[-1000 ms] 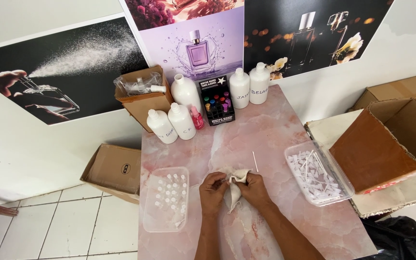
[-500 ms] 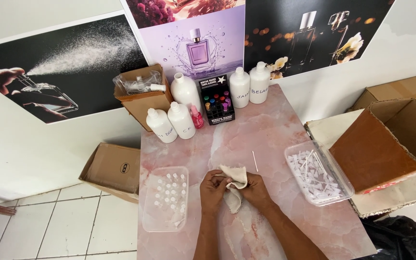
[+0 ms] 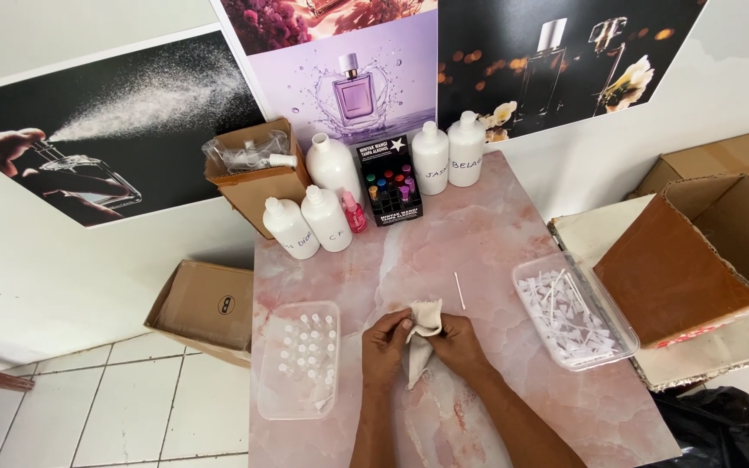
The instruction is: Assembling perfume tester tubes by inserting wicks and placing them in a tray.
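Observation:
Both my hands meet over the middle of a pink marble table [image 3: 496, 234]. My left hand [image 3: 386, 336] and my right hand [image 3: 454, 340] pinch a small cream cloth [image 3: 421, 340] between them; its top corner sticks up above the fingers and its lower end hangs to the tabletop. A thin white stick [image 3: 459, 290] lies on the table just beyond my right hand. What the cloth wraps, if anything, is hidden.
A clear tray of small white caps [image 3: 298, 357] sits left of my hands, a clear tray of white dip tubes [image 3: 574, 310] to the right. Several white bottles [image 3: 323, 217], a black display box [image 3: 389, 182] and a cardboard box [image 3: 253, 178] stand at the back. Open cartons [image 3: 695, 251] lie right.
My hands have shifted the cloth slightly: its upper corner now stands out above my fingers. The hands stay in the same spot.

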